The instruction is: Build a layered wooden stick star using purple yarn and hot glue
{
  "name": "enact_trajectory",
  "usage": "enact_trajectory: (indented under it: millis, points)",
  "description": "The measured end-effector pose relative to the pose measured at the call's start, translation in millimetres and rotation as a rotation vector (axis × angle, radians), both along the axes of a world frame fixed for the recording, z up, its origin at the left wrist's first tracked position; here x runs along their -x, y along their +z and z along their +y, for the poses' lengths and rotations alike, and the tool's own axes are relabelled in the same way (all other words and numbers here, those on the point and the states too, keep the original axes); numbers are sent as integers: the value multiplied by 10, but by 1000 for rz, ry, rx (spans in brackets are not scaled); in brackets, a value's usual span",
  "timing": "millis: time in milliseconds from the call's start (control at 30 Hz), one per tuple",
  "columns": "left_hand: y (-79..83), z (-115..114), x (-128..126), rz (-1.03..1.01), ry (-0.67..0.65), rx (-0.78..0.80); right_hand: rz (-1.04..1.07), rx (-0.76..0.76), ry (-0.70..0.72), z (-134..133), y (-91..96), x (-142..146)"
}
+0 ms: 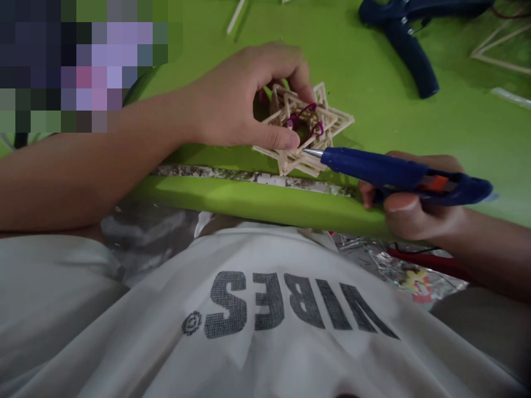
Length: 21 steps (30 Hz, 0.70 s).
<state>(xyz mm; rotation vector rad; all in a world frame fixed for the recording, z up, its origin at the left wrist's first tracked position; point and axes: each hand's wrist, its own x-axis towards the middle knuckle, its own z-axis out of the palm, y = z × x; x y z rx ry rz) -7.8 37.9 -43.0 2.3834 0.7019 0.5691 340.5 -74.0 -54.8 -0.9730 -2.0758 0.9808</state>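
Note:
A star-shaped ornament (341, 121) of thin, pale wooden sticks rests on the green table, with dark purple cord or wire loops at its middle. Thumb and fingers of my left hand (253, 94) grip it from its left side. My right hand (418, 215) is wrapped round a blue hot glue gun (373, 166) with an orange part on its side. The metal nozzle points left and meets the star's near edge, close to my left thumb; whether it touches the wood I cannot tell. Part of the star is hidden behind my left fingers.
Along the table's (249, 196) near edge runs a worn strip (257, 178). A second, dark blue glue gun (415, 50) lies at the back right. Beyond it are a stick frame (498, 47) and a clear glue stick (511, 98). A loose stick (235, 16) lies at the back.

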Motion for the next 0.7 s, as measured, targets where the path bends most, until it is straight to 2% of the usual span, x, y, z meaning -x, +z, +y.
enact_trajectory:
  millis: [233,367,500,633,700]
  points:
    - [-1,-1,-2,6,18,4,-58,53,-67,-41,12,-14]
    - [2,-1,-13,6,6,-4,15,23,-15,-31,21,4]
    - [6,2,-8,11,7,-13,-40,23,-41,-25,44,26]
    - [20,-2,-5,28,10,-24,23,-26,-2,-6,12,14]
    - [26,-9,-8,42,14,-27,2,4,-41,-10,-9,-6]
